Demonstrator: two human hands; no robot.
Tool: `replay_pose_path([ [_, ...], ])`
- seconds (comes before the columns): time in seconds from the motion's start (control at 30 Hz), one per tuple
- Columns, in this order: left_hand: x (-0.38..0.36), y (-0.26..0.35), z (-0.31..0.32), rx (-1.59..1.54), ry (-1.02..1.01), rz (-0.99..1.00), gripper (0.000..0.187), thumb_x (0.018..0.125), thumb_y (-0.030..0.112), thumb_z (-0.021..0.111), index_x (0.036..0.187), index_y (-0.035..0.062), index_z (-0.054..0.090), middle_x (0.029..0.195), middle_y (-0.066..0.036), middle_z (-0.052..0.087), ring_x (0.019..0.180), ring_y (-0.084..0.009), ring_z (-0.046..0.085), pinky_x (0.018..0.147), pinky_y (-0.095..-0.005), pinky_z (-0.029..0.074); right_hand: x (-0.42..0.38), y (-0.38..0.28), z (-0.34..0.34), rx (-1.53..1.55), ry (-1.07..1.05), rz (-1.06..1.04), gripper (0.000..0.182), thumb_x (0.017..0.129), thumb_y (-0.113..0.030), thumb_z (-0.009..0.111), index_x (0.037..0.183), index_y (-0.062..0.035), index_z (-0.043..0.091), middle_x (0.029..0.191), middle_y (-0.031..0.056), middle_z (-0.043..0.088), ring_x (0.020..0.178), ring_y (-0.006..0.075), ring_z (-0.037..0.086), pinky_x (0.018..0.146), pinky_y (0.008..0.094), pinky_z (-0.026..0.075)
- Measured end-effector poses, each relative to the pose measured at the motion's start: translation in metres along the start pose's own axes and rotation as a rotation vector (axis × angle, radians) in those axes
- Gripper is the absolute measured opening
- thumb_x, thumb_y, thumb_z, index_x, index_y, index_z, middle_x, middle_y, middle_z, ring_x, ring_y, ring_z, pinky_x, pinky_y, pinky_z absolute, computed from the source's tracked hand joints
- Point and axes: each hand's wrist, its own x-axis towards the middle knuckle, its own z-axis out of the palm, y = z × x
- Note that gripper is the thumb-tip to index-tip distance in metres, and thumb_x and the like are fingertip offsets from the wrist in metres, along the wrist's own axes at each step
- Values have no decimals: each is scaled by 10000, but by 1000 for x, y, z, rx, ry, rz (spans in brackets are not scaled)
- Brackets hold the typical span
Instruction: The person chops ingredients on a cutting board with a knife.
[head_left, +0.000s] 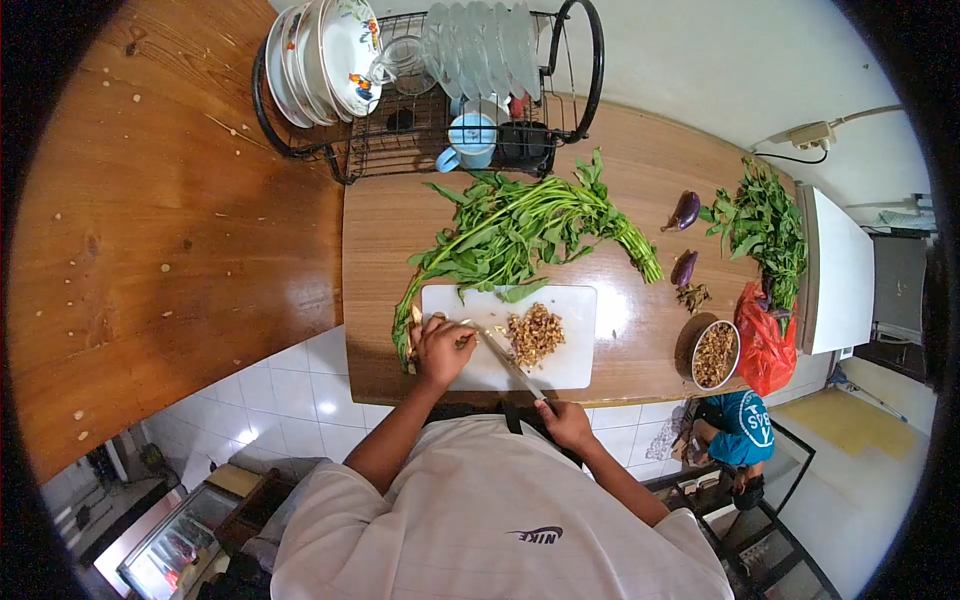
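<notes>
Evidently the left hand point(440, 350) pins a small, firm-looking root piece point(414, 322) at the white cutting board's point(570, 370) left edge, while the right hand point(565, 420) is closed round the knife point(505, 362) handle; such a knobbly bit probably rolls, so press it flat.

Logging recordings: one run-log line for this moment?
left hand pins root piece | right hand holds knife | cutting board | chopped pile

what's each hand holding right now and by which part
The right hand grips a knife by its handle. The left hand pins a small piece of food, too small to identify, against the cutting board.
</notes>
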Motion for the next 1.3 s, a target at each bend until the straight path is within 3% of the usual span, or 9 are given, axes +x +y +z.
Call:
replay_pose_path([
  [0.1, 0, -2, 1, 21, 9, -1, 75, 755, 261, 844, 809, 225, 806, 878, 67, 758, 1004, -188, 633, 944, -424, 347, -4, -20, -10, 32, -62, 36, 655, 1032, -643, 494, 1123, -60, 779, 964, 288, 739, 958, 484, 713, 858, 536, 557],
  [0.13, 1, -2, 0, 41, 13, 6, 73, 753, 258, 847, 796, 222, 801, 867, 65, 757, 1003, -189, 633, 938, -425, 349, -4, -22, -9, 33, -61, 34, 655, 1032, -643, 494, 1123, -60, 779, 964, 288, 739, 958, 484, 713, 858, 536, 557],
  [0.2, 2, -1, -2, 43, 18, 13, 73, 756, 260, 846, 789, 218, 797, 864, 63, 755, 1003, -192, 633, 937, -427, 350, -3, -25, -6, 40, -24, 7, 669, 1057, -598, 489, 990, 18, 743, 886, 303, 707, 889, 493, 693, 766, 544, 534],
  [0.63, 3, 2, -4, 42, -8, -1, 92, 783, 299, 836, 817, 222, 802, 886, 55, 738, 1025, -211, 626, 980, -434, 354, -12, -2, -3, -57, -50, 85, 664, 1056, -612, 477, 1079, -8, 754, 961, 290, 732, 957, 482, 701, 827, 526, 547],
  [0.77, 1, 3, -4, 48, -12, 17, 88, 786, 293, 836, 829, 224, 803, 891, 64, 737, 1030, -205, 623, 988, -434, 355, -9, 25, 8, 67, 47, -19, 648, 1057, -587, 503, 1099, 14, 743, 956, 296, 729, 954, 477, 705, 820, 504, 548],
  [0.83, 0, 2, -6, 53, 17, 18, 83, 786, 286, 838, 815, 218, 799, 887, 69, 737, 1027, -198, 623, 986, -433, 355, -9, 19, 6, 107, 70, -86, 643, 1057, -581, 511, 1107, 19, 738, 952, 297, 729, 950, 477, 705, 816, 499, 548],
  [0.9, 0, 2, -8, 50, 24, 28, 83, 785, 285, 837, 808, 216, 797, 883, 66, 736, 1025, -197, 623, 982, -432, 355, -7, 8, 1, 62, -48, -19, 645, 1057, -579, 510, 1100, 22, 741, 938, 309, 723, 937, 483, 706, 809, 511, 547],
  [1.3, -1, -2, -5, 52, 47, 17, 89, 769, 290, 843, 766, 218, 792, 871, 71, 739, 1004, -197, 626, 966, -420, 345, -4, -24, 0, -6, -12, 42, 694, 1040, -632, 475, 1023, 3, 755, 910, 309, 716, 917, 498, 700, 819, 551, 539],
])
